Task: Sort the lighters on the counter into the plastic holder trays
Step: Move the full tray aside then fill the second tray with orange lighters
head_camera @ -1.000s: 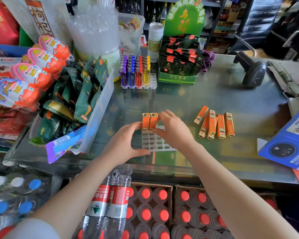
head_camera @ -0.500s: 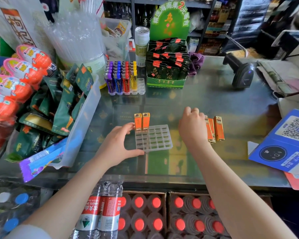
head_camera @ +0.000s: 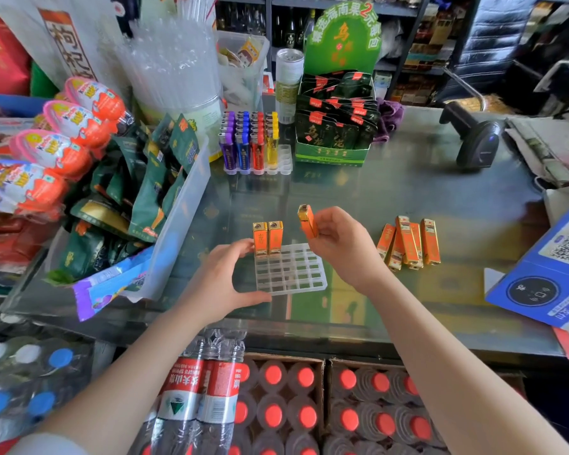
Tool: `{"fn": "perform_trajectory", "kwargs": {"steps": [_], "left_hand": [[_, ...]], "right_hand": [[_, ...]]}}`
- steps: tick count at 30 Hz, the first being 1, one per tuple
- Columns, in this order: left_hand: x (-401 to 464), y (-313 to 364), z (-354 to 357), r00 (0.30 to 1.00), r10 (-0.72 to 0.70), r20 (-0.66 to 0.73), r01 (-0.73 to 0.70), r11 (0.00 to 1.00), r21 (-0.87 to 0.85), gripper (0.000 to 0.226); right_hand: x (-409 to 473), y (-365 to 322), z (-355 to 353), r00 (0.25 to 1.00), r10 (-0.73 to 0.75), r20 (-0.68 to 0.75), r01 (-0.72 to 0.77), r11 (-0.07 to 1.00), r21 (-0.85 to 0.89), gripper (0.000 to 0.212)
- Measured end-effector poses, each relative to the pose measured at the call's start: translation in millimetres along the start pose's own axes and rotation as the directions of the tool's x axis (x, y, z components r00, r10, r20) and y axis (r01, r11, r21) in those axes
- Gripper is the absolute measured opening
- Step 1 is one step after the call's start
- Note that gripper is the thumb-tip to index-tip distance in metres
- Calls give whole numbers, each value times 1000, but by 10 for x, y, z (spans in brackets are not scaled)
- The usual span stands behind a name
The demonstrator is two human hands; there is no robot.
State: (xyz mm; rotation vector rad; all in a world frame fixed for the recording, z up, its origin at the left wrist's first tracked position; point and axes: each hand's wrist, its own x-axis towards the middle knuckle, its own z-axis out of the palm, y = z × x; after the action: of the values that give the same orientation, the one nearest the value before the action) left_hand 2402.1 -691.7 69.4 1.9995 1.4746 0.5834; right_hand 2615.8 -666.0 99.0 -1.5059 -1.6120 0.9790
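Left hand point(head_camera: 223, 280) bracing the left edge of the clear tray point(head_camera: 291, 270), thumb and fingers spread along its corners. Standing upright in the tray's far-left slots, two orange lighters point(head_camera: 267, 238). Hovering just above the tray's far edge, right hand point(head_camera: 340, 245) pinching a third orange lighter point(head_camera: 307, 221), tilted. Lying right of the tray on the table point(head_camera: 408, 188), apparently five loose lighters point(head_camera: 408, 243), overlapping.

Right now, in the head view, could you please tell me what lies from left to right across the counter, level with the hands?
Clear bin of green snack packets → left hand → two standing orange lighters → orange lighter held in the right hand → loose orange lighters → blue QR-code card.
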Motion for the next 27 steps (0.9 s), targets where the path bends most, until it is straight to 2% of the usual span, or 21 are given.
{"fn": "perform_trajectory", "kwargs": {"steps": [3,4,8,10,14,16,19,24,26,27], "left_hand": [[-26,-24,9,1000,6,-8,-6,1000,5,89],[-26,-22,6,1000,11,-5,-11,1000,1,89],[-31,27,-9,999,48,9,-48,999,2,90],[-42,23,-24,998,62,21,-62,998,9,91],[-70,-14,-30,997,71,18,-71,997,18,84],[-99,-26,-1,998,69,-6,-69,997,37,83],[-152,-50,39,998,36,-55,-33,998,60,82],[-152,-105,93,992,28,-124,-13,993,117,93],[-140,-99,91,992,27,-124,-11,992,126,93],[-135,-99,89,991,32,-130,-15,991,131,92]], "right_hand": [[-138,-60,30,999,-46,30,41,991,129,29],[-170,-74,48,999,-40,34,36,991,128,30],[-254,-114,178,999,-36,-23,38,997,66,13],[-284,-130,267,997,-23,-68,26,998,48,15],[-331,-215,419,994,-18,-105,31,992,121,12],[-345,-240,493,993,-11,-116,26,992,121,24],[-364,-276,594,988,62,-141,-42,989,145,28],[-387,-276,677,962,248,-114,-210,940,270,6],[-408,-302,686,961,259,-98,-231,944,235,14],[-419,-328,688,963,250,-97,-230,956,184,11]]}}
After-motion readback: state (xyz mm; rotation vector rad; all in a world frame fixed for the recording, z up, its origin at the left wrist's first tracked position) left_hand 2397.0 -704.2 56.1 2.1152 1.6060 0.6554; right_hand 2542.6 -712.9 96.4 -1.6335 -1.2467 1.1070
